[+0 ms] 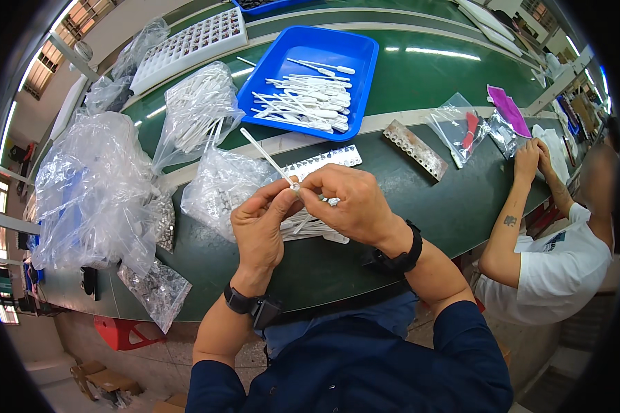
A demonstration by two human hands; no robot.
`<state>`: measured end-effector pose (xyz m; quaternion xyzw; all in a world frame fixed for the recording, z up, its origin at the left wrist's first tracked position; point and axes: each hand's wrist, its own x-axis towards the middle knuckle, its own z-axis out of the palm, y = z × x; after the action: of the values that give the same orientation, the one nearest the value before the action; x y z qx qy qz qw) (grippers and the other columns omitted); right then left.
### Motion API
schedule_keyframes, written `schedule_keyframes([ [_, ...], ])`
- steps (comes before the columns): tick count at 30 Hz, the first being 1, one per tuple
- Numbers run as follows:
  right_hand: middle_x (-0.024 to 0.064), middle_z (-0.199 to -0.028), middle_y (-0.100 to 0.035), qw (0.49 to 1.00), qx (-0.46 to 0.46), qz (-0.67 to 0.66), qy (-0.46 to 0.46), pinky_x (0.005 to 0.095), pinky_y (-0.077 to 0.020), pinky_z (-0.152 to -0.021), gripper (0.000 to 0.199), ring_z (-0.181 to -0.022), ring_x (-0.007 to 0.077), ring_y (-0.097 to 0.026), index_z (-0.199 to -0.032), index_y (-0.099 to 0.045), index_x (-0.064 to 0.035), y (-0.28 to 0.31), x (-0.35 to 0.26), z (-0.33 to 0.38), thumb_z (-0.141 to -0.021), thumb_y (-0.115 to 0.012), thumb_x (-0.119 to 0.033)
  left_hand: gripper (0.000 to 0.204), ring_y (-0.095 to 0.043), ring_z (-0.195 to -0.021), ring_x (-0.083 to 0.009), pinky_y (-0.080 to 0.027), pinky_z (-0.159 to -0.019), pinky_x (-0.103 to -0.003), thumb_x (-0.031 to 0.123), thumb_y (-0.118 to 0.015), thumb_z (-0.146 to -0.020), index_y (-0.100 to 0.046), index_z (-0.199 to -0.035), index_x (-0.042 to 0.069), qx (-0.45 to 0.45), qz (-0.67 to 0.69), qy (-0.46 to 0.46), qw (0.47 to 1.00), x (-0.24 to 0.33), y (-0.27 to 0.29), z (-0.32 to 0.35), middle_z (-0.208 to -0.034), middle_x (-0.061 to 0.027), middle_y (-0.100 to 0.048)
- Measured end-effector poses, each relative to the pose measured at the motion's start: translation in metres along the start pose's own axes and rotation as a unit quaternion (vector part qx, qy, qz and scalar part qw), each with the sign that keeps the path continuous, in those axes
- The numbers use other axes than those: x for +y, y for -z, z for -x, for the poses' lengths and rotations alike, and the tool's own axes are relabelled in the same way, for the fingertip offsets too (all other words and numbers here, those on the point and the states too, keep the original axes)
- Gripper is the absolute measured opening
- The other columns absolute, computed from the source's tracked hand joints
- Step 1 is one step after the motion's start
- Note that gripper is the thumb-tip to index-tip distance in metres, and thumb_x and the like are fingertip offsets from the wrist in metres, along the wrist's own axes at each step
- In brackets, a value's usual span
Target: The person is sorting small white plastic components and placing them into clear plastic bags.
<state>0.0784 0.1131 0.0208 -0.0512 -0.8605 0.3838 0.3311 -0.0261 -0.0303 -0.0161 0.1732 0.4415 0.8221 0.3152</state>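
Holding a slim white plastic stick (263, 151) by its lower end, right here at the centre of the frame, in a tight pinch of the left hand (263, 224); meeting it there with the right hand (351, 203), also pinched narrow. Under the hands, spotting a loose heap of white sticks (311, 227) on the dark green table (455, 213). Left of centre, catching a clear plastic bag of small silvery parts (217, 193). Farther up, right of centre, noting a scuffed metal block with holes (419, 153); then, top centre, a blue rectangular plastic tray (310, 52) strewn with more white sticks (310, 100).
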Motion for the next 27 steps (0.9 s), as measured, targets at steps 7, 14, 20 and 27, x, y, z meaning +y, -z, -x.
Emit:
schedule_keyframes([
  [7,0.0107,-0.082,-0.069,0.998,0.054,-0.038,0.008,0.0338,-0.0518,-0.061,0.009,-0.067,0.0238,-0.065,-0.092,-0.070,-0.0015,-0.019,0.004,0.003,-0.088,-0.075,-0.009,0.018,-0.072,-0.097,-0.0196,-0.064,-0.084,-0.034,0.000,-0.072,-0.093,-0.073,-0.110,-0.002,0.028,0.104,0.044,0.993,-0.004,0.003,-0.002,-0.117,-0.0162,-0.073],
  [14,0.0079,-0.086,-0.073,0.984,0.030,-0.134,-0.111,0.0259,-0.0518,-0.067,0.011,-0.072,0.0106,-0.066,-0.095,-0.070,0.0011,-0.016,0.000,0.003,-0.093,-0.074,-0.009,0.018,-0.072,-0.091,-0.0164,-0.062,-0.079,-0.028,0.000,-0.072,-0.093,-0.073,-0.111,-0.002,0.038,0.060,0.029,0.997,-0.005,0.005,-0.003,-0.116,-0.0154,-0.073],
  [20,0.0039,-0.085,-0.074,0.950,-0.011,-0.230,-0.209,0.0216,-0.0500,-0.069,0.016,-0.077,0.0037,-0.062,-0.102,-0.069,0.0030,-0.018,0.002,0.005,-0.096,-0.072,-0.011,0.018,-0.072,-0.088,-0.0141,-0.061,-0.078,-0.026,-0.001,-0.071,-0.093,-0.073,-0.111,-0.004,0.044,0.030,0.007,0.999,-0.005,0.006,-0.003,-0.116,-0.0160,-0.074],
  [27,0.0035,-0.086,-0.073,0.904,-0.025,-0.334,-0.266,0.0201,-0.0499,-0.071,0.017,-0.078,0.0043,-0.062,-0.103,-0.069,0.0030,-0.015,0.004,0.002,-0.096,-0.073,-0.012,0.020,-0.070,-0.085,-0.0113,-0.058,-0.076,-0.023,-0.001,-0.071,-0.093,-0.073,-0.113,-0.005,0.054,0.005,-0.005,0.998,-0.002,0.002,-0.001,-0.115,-0.0154,-0.074],
])
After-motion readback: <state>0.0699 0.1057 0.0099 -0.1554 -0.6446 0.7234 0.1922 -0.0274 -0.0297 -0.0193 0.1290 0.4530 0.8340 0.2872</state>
